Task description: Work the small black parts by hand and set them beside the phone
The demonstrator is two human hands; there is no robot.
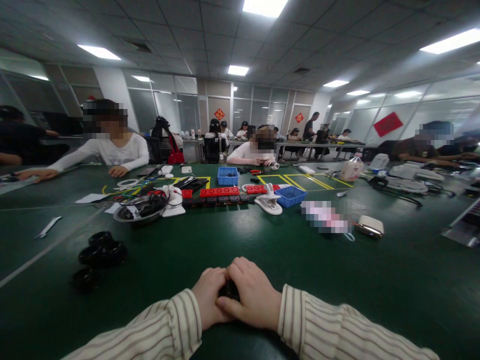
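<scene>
My left hand (212, 295) and my right hand (253, 297) meet near the front of the green table. Both are closed around a small black object (229, 290); a dark, glossy bit of it shows between thumbs and fingers, and its kind cannot be made out. To the left lies a cluster of glossy black round parts (114, 252), with another black round part (84, 279) a little nearer to me. A metal wrench (48, 227) rests farther left.
Across the table stand red power-strip-like pieces (219, 191), two blue bins (228, 176), (290, 196), a white clip stand (269, 200) and a bowl of cables (140, 209). At right lie a blurred pink item (326, 216) and a white case (370, 226). Several people sit beyond.
</scene>
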